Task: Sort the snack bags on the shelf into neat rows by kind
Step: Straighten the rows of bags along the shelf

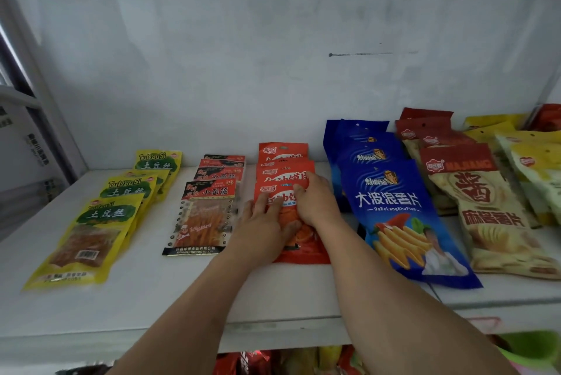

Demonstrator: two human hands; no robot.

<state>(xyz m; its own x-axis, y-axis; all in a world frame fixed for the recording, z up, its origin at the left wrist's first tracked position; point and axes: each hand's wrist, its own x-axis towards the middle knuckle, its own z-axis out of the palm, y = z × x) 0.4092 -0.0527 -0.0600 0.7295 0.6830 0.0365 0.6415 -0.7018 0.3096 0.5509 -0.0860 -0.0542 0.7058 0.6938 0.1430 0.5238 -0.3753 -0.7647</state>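
front red bag point(299, 241) mid-shelf, heading its row | left hand point(267, 222) flat on it, fingers straight, grip open | right hand point(315, 201) curled over its top edge, grip closed on it | neighbours: black-red bags point(202, 219) left, blue chip bags point(400, 216) right, yellow bags point(91, 235) far left | white shelf point(151, 289)

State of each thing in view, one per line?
Yellow-green foil bags: overlapping row, flat.
Black-and-red clear-window bags: overlapping row, flat.
Orange-red foil bags: overlapping row, both hands on front bag.
Blue chip bags: overlapping row.
Beige red-topped chip bags: overlapping row.
Left hand: resting flat.
Right hand: gripping front bag.
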